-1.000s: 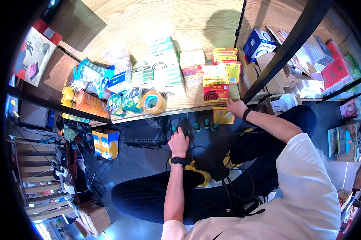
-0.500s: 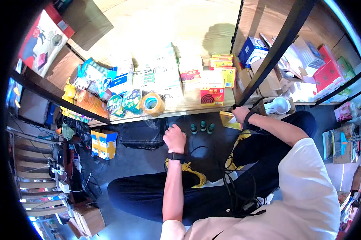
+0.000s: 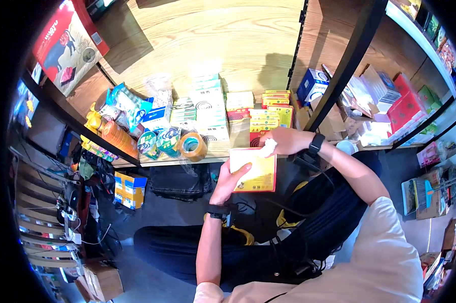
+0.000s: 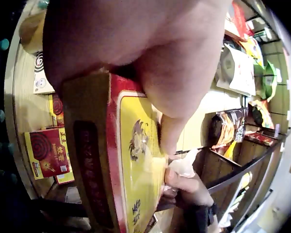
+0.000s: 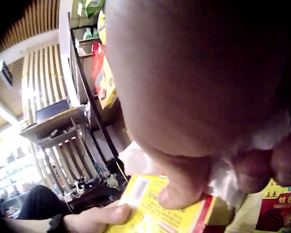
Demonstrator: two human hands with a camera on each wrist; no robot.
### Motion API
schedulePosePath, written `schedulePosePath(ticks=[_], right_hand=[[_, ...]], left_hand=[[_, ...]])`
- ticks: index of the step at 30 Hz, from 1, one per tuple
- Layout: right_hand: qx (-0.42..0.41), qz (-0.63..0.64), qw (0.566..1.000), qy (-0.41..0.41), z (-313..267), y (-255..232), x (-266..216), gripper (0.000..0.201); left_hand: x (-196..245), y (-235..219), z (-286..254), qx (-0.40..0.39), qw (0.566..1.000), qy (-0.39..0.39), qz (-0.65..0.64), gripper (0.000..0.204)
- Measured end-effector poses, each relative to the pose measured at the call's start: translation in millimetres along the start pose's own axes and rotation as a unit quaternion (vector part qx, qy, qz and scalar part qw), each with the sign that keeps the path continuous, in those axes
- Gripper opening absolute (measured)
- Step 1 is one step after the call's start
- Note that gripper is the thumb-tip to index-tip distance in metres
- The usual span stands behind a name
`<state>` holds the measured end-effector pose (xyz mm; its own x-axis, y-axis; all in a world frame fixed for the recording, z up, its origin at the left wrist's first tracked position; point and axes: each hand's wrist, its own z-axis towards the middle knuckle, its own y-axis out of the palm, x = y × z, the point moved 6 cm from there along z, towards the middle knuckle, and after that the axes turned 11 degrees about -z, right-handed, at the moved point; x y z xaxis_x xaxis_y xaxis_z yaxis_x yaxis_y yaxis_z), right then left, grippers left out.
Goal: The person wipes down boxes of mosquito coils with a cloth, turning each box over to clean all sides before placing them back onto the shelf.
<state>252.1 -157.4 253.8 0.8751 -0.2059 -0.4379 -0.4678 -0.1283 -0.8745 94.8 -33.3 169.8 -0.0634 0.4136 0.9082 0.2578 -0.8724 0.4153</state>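
Note:
A flat yellow box with a red border [image 3: 256, 169] is held up in front of the shelf edge. My left hand [image 3: 231, 178] grips its lower left side, thumb across the yellow face. My right hand [image 3: 281, 141] pinches a crumpled white cloth [image 3: 270, 147] and presses it on the box's top right corner. In the left wrist view the yellow box [image 4: 121, 160] fills the middle, with the white cloth [image 4: 182, 167] beyond it. From the right wrist, the white cloth [image 5: 223, 182] lies under my fingers on the yellow box [image 5: 155, 211].
The wooden shelf [image 3: 223, 38] carries mosquito coil boxes [image 3: 266, 121], a tape roll [image 3: 192, 145] and packets. A black upright post [image 3: 341, 65] stands to the right, with a blue carton [image 3: 311, 85] behind it. A yellow-and-blue carton [image 3: 129, 189] sits on the floor.
My right hand brought the yellow box up from the floor to shelf height. My left hand left the small bottles on the floor and took hold of the box. The camera tilted up.

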Motion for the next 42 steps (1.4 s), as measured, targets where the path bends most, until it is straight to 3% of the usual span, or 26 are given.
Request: schedulePosePath(ticks=[2,4,6,8,10,12,13,14,17,18,21,22,24,26,28,31,32,33,35,36,38,39,40,41,42], right_hand=[[0.024,0.062,0.998,-0.011,14.1,7.2,9.7,0.04],[0.05,0.052,0.997,-0.004,24.0,13.3,32.1,0.043],[0.066,0.18,0.98,0.061,30.5,15.0,52.0,0.044],[0.228,0.171,0.955,0.085,16.3,4.5,52.9,0.047],[0.292,0.015,0.948,0.126,6.3,-7.3,32.9,0.04],[0.32,-0.004,0.942,0.098,0.8,-6.7,-12.2,0.037],[0.343,0.063,0.935,0.06,1.4,8.1,-27.7,0.04],[0.365,0.131,0.922,0.024,2.7,24.1,-39.7,0.043],[0.321,-0.115,0.939,-0.04,17.3,69.7,-68.0,0.063],[0.32,-0.11,0.94,-0.038,18.6,67.2,-73.2,0.063],[0.259,0.081,0.959,-0.077,16.5,50.5,-79.9,0.062],[0.256,0.029,0.963,-0.082,16.6,43.6,-68.4,0.061],[0.255,0.038,0.965,0.039,11.6,34.0,-45.6,0.061],[0.261,-0.009,0.965,0.018,4.5,37.7,-47.6,0.063],[0.248,-0.07,0.963,-0.083,-0.1,42.8,-79.6,0.067],[0.222,-0.047,0.968,-0.107,12.7,53.6,-87.8,0.075],[0.209,-0.046,0.972,-0.096,19.3,52.5,-80.0,0.074],[0.211,-0.081,0.97,-0.087,21.4,49.1,-70.2,0.072],[0.232,-0.019,0.973,-0.005,15.6,51.3,-32.2,0.058],[0.239,-0.014,0.97,0.038,10.9,52.0,-13.8,0.052],[0.212,0.187,0.948,0.148,-1.2,58.6,22.1,0.04],[0.249,0.334,0.898,0.142,-1.0,65.0,31.5,0.038],[0.232,0.345,0.882,0.221,-7.4,69.9,47.8,0.042],[0.266,0.424,0.841,0.206,-13.3,74.0,54.2,0.042],[0.299,0.499,0.791,0.188,-18.4,79.3,58.4,0.042]], left_hand=[[-9.4,-13.3,-1.9,0.038,0.998,-0.039,-0.044,0.041],[-16.2,-21.0,2.8,0.039,0.997,-0.02,-0.064,0.041],[-18.7,-31.6,2.5,0.082,0.995,0.013,-0.06,0.035],[-25.5,-42.3,1.6,0.118,0.989,0.001,-0.091,0.034],[-36.3,-52.9,-2.5,0.156,0.98,-0.012,-0.121,0.033],[-46.3,-54.6,0.3,0.177,0.967,0.029,-0.181,0.038],[-48.2,-47.1,-0.9,0.183,0.97,0.016,-0.162,0.041],[-44.0,-35.7,-0.8,0.153,0.975,0.052,-0.152,0.041],[-40.1,-4.7,-8.9,0.127,0.978,0.05,-0.157,0.047],[-41.1,-4.2,-13.2,0.146,0.982,0.023,-0.115,0.049],[-30.9,3.9,-23.2,0.159,0.978,-0.03,-0.132,0.048],[-22.2,4.8,-20.2,0.143,0.98,-0.006,-0.134,0.046],[-12.9,1.6,-17.3,0.132,0.982,0.017,-0.134,0.045],[-2.2,-3.0,-13.5,0.134,0.976,0.085,-0.148,0.04],[-2.6,-3.9,-12.9,0.166,0.965,0.061,-0.192,0.036],[-11.1,11.7,-16.1,0.144,0.987,0.053,0.043,0.04],[-56.4,-4.2,-14.4,0.113,0.992,0.051,-0.011,0.046],[-43.8,3.4,-14.6,0.103,0.992,0.056,0.038,0.041],[-19.2,21.3,-14.1,0.085,0.991,0.059,0.082,0.036],[-15.7,22.7,-14.4,0.071,0.989,0.02,0.129,0.033],[-9.1,25.0,-15.3,0.058,0.982,-0.022,0.176,0.029],[-0.5,24.8,-14.0,0.063,0.98,0.003,0.188,0.028],[4.9,24.3,-13.1,0.067,0.977,0.026,0.2,0.027],[-6.0,17.6,-10.7,0.082,0.989,0.035,0.116,0.027],[-6.7,21.4,-6.2,0.081,0.989,0.033,0.117,0.027]])
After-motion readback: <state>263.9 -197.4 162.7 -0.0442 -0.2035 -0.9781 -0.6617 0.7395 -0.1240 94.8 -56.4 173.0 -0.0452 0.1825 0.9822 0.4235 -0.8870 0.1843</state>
